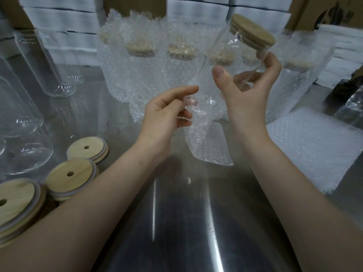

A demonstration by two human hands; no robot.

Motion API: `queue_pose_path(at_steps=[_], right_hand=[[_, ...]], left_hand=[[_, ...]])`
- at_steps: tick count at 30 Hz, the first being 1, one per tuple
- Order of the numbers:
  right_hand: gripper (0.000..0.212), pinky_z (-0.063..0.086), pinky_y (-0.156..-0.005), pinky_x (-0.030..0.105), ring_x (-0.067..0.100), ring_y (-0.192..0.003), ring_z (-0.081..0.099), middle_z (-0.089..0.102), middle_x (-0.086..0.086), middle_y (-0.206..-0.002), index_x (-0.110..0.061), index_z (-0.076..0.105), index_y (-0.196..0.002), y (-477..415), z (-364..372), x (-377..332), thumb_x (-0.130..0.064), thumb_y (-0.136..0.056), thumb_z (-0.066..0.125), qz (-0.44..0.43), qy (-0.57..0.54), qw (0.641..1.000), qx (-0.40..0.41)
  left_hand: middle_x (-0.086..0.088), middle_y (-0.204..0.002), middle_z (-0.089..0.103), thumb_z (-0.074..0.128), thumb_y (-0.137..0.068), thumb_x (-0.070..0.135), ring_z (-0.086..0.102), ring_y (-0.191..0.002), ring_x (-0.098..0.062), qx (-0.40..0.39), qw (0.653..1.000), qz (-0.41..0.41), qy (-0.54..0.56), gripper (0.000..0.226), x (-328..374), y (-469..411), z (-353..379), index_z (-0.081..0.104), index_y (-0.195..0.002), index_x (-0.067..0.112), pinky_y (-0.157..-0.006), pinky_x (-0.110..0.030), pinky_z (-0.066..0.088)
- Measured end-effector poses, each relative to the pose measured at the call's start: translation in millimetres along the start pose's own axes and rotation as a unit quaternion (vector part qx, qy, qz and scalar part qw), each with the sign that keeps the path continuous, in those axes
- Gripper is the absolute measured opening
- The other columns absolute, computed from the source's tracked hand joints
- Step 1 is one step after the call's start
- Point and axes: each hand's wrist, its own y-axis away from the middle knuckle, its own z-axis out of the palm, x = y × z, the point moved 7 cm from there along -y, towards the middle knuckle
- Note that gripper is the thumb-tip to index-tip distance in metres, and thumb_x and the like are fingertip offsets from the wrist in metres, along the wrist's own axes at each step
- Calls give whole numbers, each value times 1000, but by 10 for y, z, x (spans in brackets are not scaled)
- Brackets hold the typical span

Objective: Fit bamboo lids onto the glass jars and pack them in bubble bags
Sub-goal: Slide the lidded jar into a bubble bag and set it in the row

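Across the bottom of the frame lies a shiny steel table (pixel 176 222), with both bare forearms reaching up over it; at the lower left sit loose bamboo lids (pixel 70 174), flat and partly overlapping, each with a small hole in its top. At the centre, the left hand (pixel 165 112) pinches the upper edge of a bubble bag (pixel 208 142) between thumb and curled fingers; the bag hangs down from that pinch toward the table. Just right of centre, the right hand (pixel 249 95) grasps a glass jar (pixel 227 55), thumb on the near side and fingers wrapped behind; the jar is tilted, its fitted bamboo lid (pixel 253 32) pointing to the upper right, its base down at the bag's mouth; whether the base is already inside cannot be told. At the right edge a stack of flat bubble bags (pixel 314 146) lies on the table. Beyond the hands, lidded packed jars (pixel 157 65) stand upright in bubble bags in a row; at the left stand empty glass jars (pixel 45 61). Along the top run white stacked sheets (pixel 59 20) and a cardboard box (pixel 306 12).
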Motion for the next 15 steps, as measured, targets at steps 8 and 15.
queue_pose_path(at_steps=[8, 15], right_hand=[[72, 54, -91, 43, 26, -110, 58, 49, 15, -132, -19, 29, -131, -14, 5, -4, -27, -80, 80, 3, 9, 1000, -11], [70, 54, -89, 42, 25, -99, 58, 51, 6, -118, -25, 33, -127, 27, 62, -6, -32, -77, 82, 6, 13, 999, -31]], left_hand=[[-1, -99, 56, 70, -83, 21, 53, -74, -12, 15, 839, 292, -459, 13, 336, 122, 102, 72, -95, 16, -66, -38, 52], [-7, -99, 56, 61, -82, 19, 54, -74, -22, -68, 790, 379, -478, 13, 400, 181, 231, 68, -85, 8, -60, -44, 47]])
